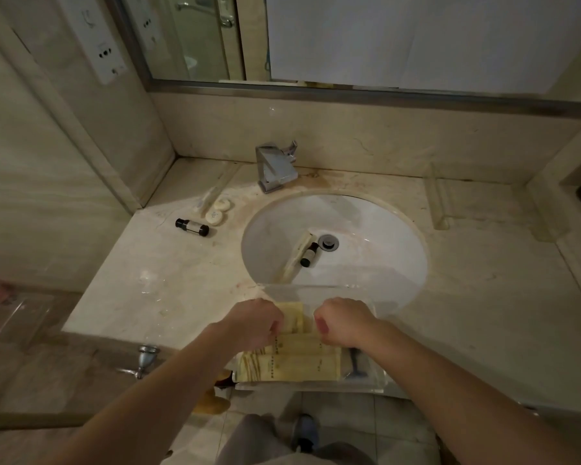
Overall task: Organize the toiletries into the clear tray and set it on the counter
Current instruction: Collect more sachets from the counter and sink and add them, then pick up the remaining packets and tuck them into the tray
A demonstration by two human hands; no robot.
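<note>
**Tray part-filled, more toiletries still loose**

Packets fill much of the clear tray point(366, 385), which sits at the near edge of the worktop point(148, 283), overlapping the front rim of the sink point(366, 229) and jutting a little past the worktop's front. Several cream packets point(292, 365) lie stacked across it, and a dark razor-like item point(354, 359) rests at its right end. Both hands are down in the tray: the left hand point(255, 322) and the right hand point(344, 322) are curled, each pinching an end of the topmost cream packet, apparently squaring it up with the others.

The job looks roughly half done. Left outside are a small dark bottle point(192, 227) lying on the worktop to the left, two round soaps point(217, 211) just behind it, and a thin wrapped stick point(208, 196) beside them. In the sink basin lie another cream packet point(296, 255) and a second dark bottle point(309, 254), touching each other near the drain point(328, 242). These have yet to be gathered, and the tray must then be placed fully on the worktop.
</note>
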